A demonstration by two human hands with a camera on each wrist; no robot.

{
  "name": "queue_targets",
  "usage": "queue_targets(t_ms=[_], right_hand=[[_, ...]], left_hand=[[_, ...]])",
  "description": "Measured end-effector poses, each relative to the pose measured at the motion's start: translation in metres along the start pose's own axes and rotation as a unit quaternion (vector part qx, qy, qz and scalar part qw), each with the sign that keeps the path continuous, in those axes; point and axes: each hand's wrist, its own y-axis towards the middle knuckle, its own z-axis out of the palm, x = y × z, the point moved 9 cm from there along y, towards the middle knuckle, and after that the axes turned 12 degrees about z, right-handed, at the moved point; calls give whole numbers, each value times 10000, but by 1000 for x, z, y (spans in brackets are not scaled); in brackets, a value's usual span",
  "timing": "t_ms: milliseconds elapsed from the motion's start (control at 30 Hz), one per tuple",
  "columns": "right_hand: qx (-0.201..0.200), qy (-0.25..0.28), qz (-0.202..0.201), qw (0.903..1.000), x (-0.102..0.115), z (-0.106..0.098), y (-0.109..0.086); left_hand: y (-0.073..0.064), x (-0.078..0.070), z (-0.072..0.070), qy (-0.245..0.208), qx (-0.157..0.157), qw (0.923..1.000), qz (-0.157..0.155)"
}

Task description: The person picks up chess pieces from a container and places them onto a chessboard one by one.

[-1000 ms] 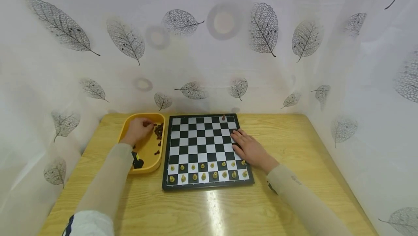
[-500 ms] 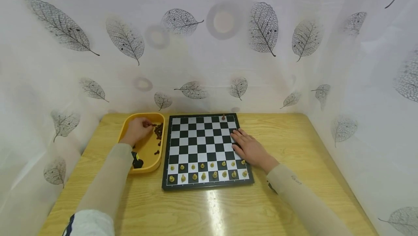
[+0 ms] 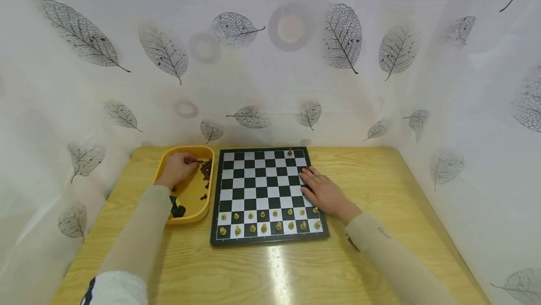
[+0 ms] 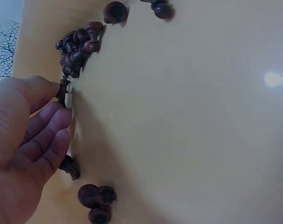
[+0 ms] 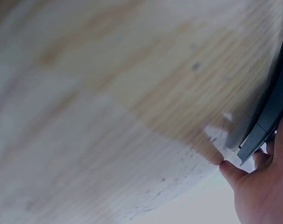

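My left hand (image 3: 177, 170) is inside the yellow tray (image 3: 192, 198), at its far end. Between thumb and fingertips it pinches a dark brown chess piece (image 4: 63, 91), slim and partly covered by the fingers. A heap of dark chess pieces (image 4: 78, 49) lies close by against the tray wall. To the right of the tray lies a black-and-white chessboard (image 3: 249, 180). The fingers of my right hand (image 3: 327, 194) are stretched out and rest on the board's right edge. One dark chess piece (image 3: 289, 152) stands on the far row near the right corner.
Two rows of yellowish chess pieces (image 3: 264, 227) stand along the board's near side. A black object with a yellow mark (image 3: 177, 209) lies at the tray's near end, beside my left sleeve. A leaf-patterned curtain (image 3: 270, 84) hangs behind the wooden table (image 3: 236, 272).
The fingers of my left hand shift slightly at the dark chess piece in the tray. My right hand stays on the board's edge, and the standing pieces keep their places.
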Motion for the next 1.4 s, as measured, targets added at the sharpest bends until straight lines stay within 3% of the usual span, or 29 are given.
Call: queue_targets(t_ms=[333,667,1000,1400], right_hand=[[18,5,46,10000,0,0,-1],[-26,37,29,10000,0,1,-1],[-38,79,24,10000,1,-1,-1],[-83,45,9,10000,0,-1,-1]], left_hand=[[1,-8,-13,11,-307,9994,159],[6,-35,-34,-426,-781,9954,349],[18,-60,-39,-485,-718,9957,341],[39,-92,-28,-456,-555,9958,564]])
